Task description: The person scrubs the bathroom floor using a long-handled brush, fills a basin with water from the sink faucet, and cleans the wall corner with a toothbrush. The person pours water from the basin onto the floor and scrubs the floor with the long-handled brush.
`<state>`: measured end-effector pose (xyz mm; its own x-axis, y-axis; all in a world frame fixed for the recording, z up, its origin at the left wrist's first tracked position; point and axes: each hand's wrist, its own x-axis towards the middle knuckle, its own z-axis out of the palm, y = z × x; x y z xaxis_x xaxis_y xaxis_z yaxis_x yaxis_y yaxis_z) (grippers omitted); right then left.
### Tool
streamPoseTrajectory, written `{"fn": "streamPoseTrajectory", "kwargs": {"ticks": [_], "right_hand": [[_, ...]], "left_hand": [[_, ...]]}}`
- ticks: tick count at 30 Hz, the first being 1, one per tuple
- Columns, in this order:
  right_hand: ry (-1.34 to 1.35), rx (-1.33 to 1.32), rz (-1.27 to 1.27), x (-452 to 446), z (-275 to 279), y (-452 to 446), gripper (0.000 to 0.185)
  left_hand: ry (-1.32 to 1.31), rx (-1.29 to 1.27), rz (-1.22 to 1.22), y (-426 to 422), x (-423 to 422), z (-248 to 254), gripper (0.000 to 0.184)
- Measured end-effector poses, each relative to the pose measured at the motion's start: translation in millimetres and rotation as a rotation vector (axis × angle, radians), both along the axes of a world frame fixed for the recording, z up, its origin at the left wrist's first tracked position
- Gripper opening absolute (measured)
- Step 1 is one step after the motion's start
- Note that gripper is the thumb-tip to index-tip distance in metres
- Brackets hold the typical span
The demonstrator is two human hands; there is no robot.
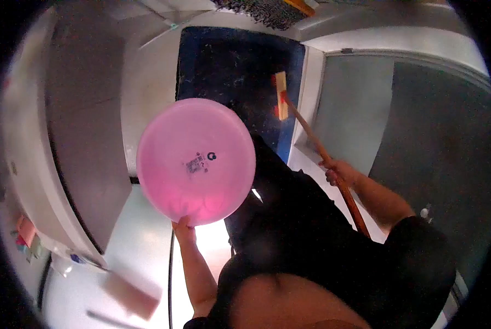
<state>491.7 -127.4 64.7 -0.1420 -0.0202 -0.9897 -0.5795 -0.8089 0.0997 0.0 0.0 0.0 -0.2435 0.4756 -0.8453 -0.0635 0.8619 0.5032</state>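
Note:
A round pink basin (196,131) hangs at the left of centre, with a small printed label on its face. My left hand (184,227) grips its lower rim, the thumb on the near side and the other fingers behind it. At the right, my right hand (337,171) is wrapped round a long orange-brown wooden handle (313,138). The handle's far end joins a pale wooden head (281,96) with red parts at its side, over the dark mat.
A dark mat with a blue border (229,60) lies ahead. Grey panels (355,109) stand at the right, a grey-brown panel (86,120) at the left. A blurred pinkish block (130,295) is at the lower left, and a shaggy grey item (267,13) at the top.

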Motion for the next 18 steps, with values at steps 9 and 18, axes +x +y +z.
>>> {"fn": "streamPoseTrajectory", "kwargs": {"ticks": [9,18], "right_hand": [[-0.124,-0.15,-0.609,-16.6,11.3,-77.8,0.033],[0.039,-0.147,-0.908,-1.9,-69.5,-121.4,0.02]], "left_hand": [[-0.168,-0.023,-0.321,120.1,86.2,-53.1,0.046],[-0.199,0.026,-0.794,211.7,193.7,-146.2,0.039]]}}
